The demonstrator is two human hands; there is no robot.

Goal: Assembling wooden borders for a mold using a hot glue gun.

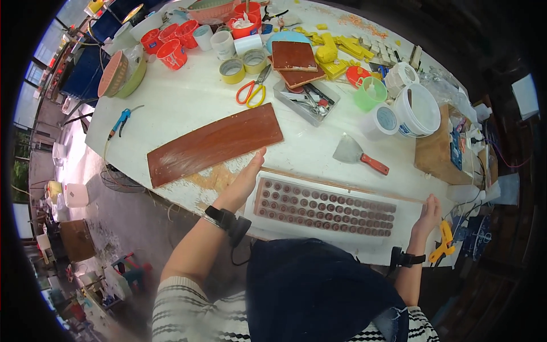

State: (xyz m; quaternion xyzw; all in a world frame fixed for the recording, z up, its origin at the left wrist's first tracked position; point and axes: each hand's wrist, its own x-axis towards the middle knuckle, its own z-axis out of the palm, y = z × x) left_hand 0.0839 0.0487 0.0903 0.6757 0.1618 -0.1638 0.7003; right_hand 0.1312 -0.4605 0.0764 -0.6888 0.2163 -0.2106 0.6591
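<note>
A long pale tray (405, 219) with rows of small round brown-centred cups lies in front of me at the table's near edge. My left hand (245, 178) presses against its left end, thumb and fingers pointing up along the side. At the opposite end, my right hand (428, 216) holds the tray with its fingers at the far corner. Between them the tray is held nearly level; my palms hide its two ends. Just beyond my left fingertips rests a long reddish-brown board (216, 143).
A scraper (364, 157) with a red handle lies beyond the tray. Scissors (250, 94), tape rolls (232, 69), a clear tool box (307, 102) and red cups (172, 54) stand farther back. A white bucket (419, 111) and a cardboard box (441, 145) are at right, with a yellow tool (443, 244) nearer.
</note>
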